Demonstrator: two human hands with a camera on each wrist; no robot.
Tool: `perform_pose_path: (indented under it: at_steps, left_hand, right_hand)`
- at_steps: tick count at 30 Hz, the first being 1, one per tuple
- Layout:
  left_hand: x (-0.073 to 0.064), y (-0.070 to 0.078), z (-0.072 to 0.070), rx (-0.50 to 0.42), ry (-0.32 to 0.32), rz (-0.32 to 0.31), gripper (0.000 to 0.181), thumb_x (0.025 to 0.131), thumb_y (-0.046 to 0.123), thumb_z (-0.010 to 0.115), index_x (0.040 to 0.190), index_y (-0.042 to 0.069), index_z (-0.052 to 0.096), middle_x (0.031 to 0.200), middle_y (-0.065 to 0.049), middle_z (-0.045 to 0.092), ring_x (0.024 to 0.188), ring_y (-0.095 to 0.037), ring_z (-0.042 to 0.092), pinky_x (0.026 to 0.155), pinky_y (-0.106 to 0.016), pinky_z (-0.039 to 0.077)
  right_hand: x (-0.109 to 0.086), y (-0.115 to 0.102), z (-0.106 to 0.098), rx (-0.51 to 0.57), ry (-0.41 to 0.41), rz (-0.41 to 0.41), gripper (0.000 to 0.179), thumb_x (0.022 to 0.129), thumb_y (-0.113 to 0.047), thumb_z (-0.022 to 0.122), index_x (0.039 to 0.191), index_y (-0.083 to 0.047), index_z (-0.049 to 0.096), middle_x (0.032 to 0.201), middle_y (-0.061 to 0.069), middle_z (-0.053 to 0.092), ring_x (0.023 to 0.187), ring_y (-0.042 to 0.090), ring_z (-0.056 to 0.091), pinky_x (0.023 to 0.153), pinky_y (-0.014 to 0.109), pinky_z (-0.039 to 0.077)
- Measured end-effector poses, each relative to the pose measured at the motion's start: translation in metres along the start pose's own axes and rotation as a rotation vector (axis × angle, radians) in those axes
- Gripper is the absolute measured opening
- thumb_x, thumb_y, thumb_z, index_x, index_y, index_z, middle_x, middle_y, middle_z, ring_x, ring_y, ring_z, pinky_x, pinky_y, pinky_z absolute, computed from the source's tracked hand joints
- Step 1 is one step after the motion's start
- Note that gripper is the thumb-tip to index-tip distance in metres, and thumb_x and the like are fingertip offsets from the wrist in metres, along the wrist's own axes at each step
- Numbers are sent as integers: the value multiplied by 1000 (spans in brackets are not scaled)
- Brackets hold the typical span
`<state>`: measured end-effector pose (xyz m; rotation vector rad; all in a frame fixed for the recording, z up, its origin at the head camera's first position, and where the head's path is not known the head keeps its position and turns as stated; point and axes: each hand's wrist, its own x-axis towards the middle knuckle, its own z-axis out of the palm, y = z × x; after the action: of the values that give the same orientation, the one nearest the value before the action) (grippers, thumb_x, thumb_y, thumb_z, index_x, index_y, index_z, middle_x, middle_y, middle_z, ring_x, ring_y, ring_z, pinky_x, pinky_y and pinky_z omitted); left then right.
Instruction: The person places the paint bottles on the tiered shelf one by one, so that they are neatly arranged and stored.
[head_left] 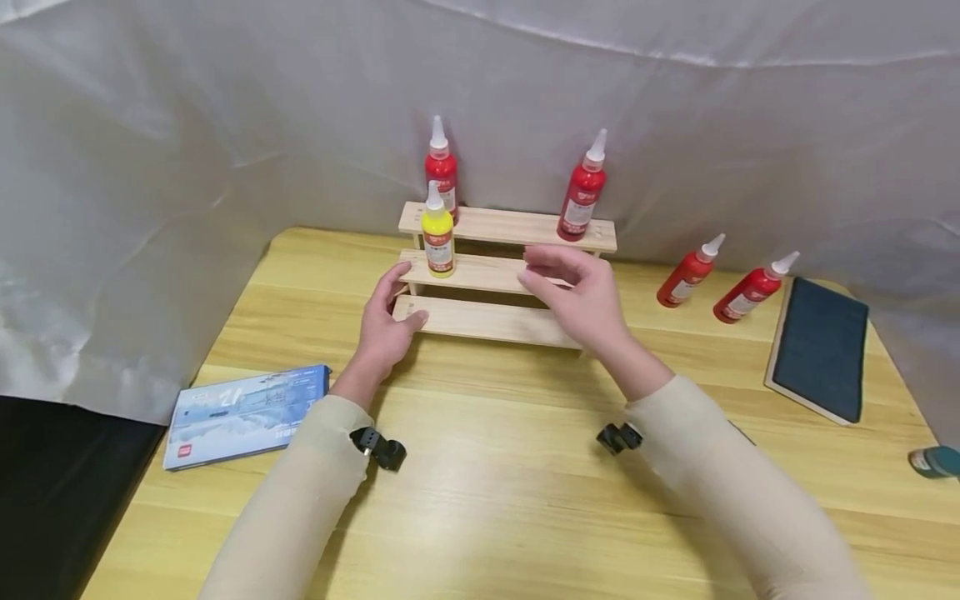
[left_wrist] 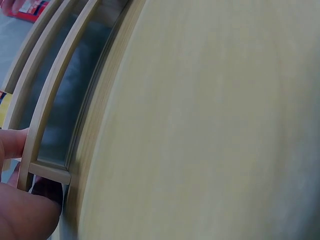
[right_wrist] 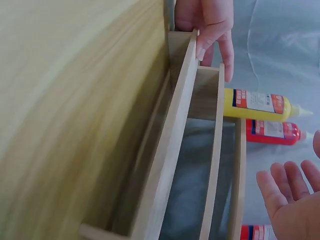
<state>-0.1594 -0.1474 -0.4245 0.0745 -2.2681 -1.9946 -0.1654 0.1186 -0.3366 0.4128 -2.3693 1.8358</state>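
On the table (head_left: 480,508) in front of you stands the three-tier wooden rack (head_left: 487,322), and it is the likeliest source of trouble: it looks light, so a tug at its left end could twist or tip it and shake whatever stands on it. The flat blue box (head_left: 247,412), left of the rack and nearer you, could get caught under your sleeve if you draw that arm back low. The dark pad (head_left: 821,350), well to the rack's right, seems out of harm's way. Your left hand (head_left: 384,333) grips the rack's left end, thumb on the lowest tier; a finger sliding inward there could nudge the yellow bottle. Your right hand (head_left: 588,302), over the rack's right half, is empty, its fingers loosely curved; lifted carelessly, it could clip the red bottle (head_left: 580,200) at the right end of the top tier. The other top-tier bottle (head_left: 441,171) stands at the rack's left end, with the yellow bottle (head_left: 438,242) in front of it on the middle tier; both are narrow and tall, so a jolt could topple them. Right of the rack, two loose red bottles (head_left: 686,279) could go over if your right forearm swings outward.
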Motion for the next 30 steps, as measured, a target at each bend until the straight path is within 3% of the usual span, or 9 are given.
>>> perform_pose_path:
  at_steps: [3, 8, 15, 21, 26, 30]
  left_hand:
    - [4, -12, -1, -4, 8, 4, 78, 85, -19, 65, 150, 20, 44, 143, -11, 49, 132, -27, 44, 114, -37, 28]
    - [5, -16, -1, 2, 12, 32, 78, 84, -18, 67, 148, 23, 47, 139, -9, 52, 130, -23, 45, 114, -34, 26]
    - [6, -17, 1, 9, 20, 64, 77, 83, -19, 67, 146, 22, 49, 138, -7, 54, 128, -22, 46, 115, -32, 24]
    - [6, -16, 0, 1, 21, 42, 77, 83, -19, 66, 146, 22, 49, 138, -6, 53, 128, -21, 47, 113, -31, 27]
    - [6, -15, 0, 2, 16, 42, 77, 84, -18, 66, 147, 22, 48, 139, -8, 52, 129, -23, 45, 114, -33, 26]
    - [6, -15, 0, -3, 10, 49, 78, 83, -19, 66, 147, 21, 47, 137, -9, 54, 129, -23, 46, 114, -33, 27]
  right_hand:
    - [-11, 1, -11, 14, 18, 1, 31, 88, -10, 78, 117, -1, 72, 115, 15, 70, 103, 18, 66, 90, 31, 53]
    - [-27, 8, -34, 12, 59, 1, 32, 88, -8, 77, 118, -1, 72, 117, 15, 69, 102, 16, 67, 88, 28, 54]
    - [-37, 22, -78, -46, 209, -6, 32, 89, -5, 76, 119, 4, 70, 115, 15, 70, 97, 13, 68, 83, 22, 54]
    - [-40, 38, -111, -146, 340, 58, 34, 90, -14, 77, 122, -3, 71, 116, 9, 70, 98, 12, 67, 84, 18, 52]
    - [-37, 55, -140, -117, 490, 148, 37, 89, -20, 77, 123, -7, 72, 119, 6, 69, 102, 14, 65, 87, 18, 50]
    - [-34, 64, -156, -144, 559, 192, 40, 91, -24, 75, 127, -10, 70, 123, 5, 68, 104, 13, 63, 83, 17, 50]
